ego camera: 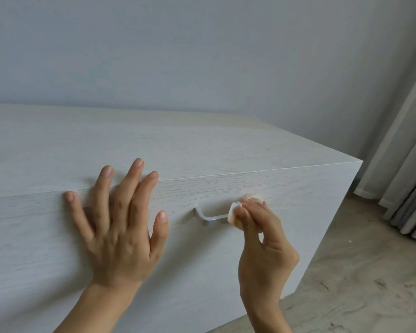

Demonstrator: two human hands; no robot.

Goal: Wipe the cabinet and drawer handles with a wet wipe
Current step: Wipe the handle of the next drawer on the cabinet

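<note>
Centre frame, the right hand [257,227] pinches a wipe [233,210] on the handle [209,218]; the left hand [120,227] lies spread on the drawer [298,212].

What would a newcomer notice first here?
The left hand is spread flat against the pale drawer front, centre-left. Just right of it, the right hand pinches a white wet wipe against the right end of the metal handle. A grey curtain hangs at far right.
</note>
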